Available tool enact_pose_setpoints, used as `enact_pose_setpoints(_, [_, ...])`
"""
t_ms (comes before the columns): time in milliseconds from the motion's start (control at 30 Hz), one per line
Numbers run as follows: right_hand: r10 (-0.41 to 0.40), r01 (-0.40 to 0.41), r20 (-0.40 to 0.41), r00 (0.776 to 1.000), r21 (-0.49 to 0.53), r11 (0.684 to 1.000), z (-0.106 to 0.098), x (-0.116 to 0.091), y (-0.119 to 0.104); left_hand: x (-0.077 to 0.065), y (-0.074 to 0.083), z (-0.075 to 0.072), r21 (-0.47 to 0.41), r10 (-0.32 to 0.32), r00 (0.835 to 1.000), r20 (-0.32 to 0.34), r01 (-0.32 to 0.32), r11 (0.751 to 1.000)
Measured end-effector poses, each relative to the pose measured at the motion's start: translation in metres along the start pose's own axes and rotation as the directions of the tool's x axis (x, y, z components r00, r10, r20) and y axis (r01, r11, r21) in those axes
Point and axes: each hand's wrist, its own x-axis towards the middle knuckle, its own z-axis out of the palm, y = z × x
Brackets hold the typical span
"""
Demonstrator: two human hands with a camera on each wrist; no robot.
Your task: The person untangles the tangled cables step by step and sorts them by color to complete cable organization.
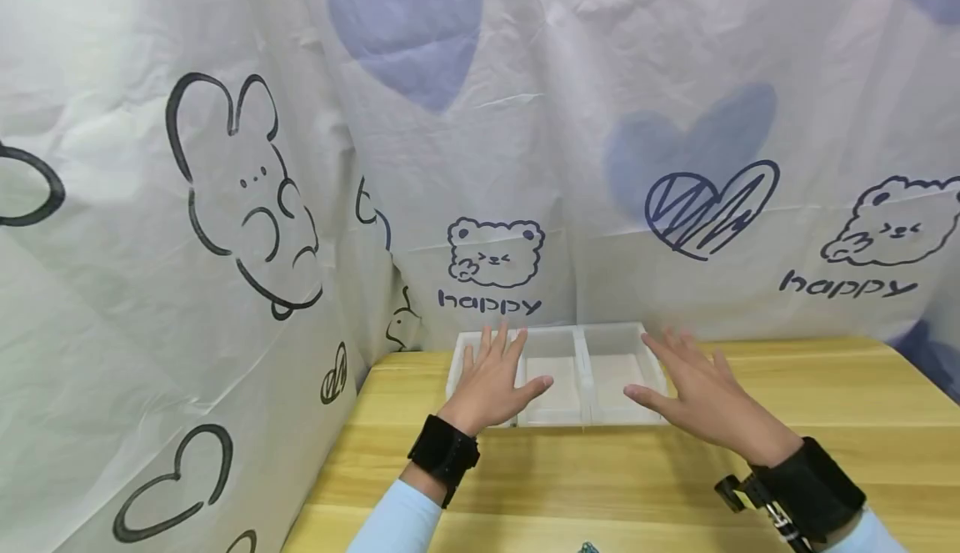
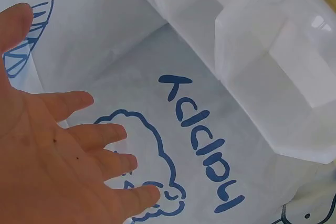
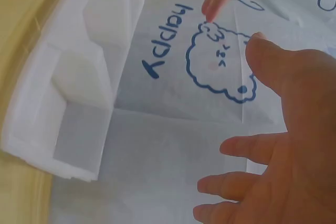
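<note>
A white divided tray [image 1: 586,378] sits at the back of the wooden table, against the hanging cloth. My left hand [image 1: 489,384], fingers spread and straight, is held over the tray's left part and hides some of it. In the left wrist view the palm of the left hand [image 2: 58,156] faces the camera, apart from the tray [image 2: 252,61]. My right hand [image 1: 708,394] is stretched out by the tray's right end, its fingertips slightly blurred. The right wrist view shows the right hand [image 3: 294,140] with spread fingers, holding nothing, beside the tray [image 3: 79,77].
Light cloth [image 1: 570,136] printed with hearts, bears and "happy" hangs behind the table [image 1: 570,486] and along its left side. A small dark greenish thing [image 1: 588,547] shows at the bottom edge of the head view. Black bands [image 1: 444,458] wrap both wrists.
</note>
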Motion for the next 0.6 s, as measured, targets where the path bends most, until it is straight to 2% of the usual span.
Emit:
enact_pose_setpoints(267, [-0.013,0.013,-0.006,1.0,0.002,1.0,0.009,-0.006,-0.007,-0.008,0.001,0.002,-0.012,0.017,0.999,0.032,-0.017,1.0])
enact_pose_setpoints(600, [-0.031,0.03,0.027,0.999,0.031,0.999,0.023,-0.011,-0.012,-0.018,0.001,0.014,-0.033,0.043,0.996,0.077,-0.04,0.999])
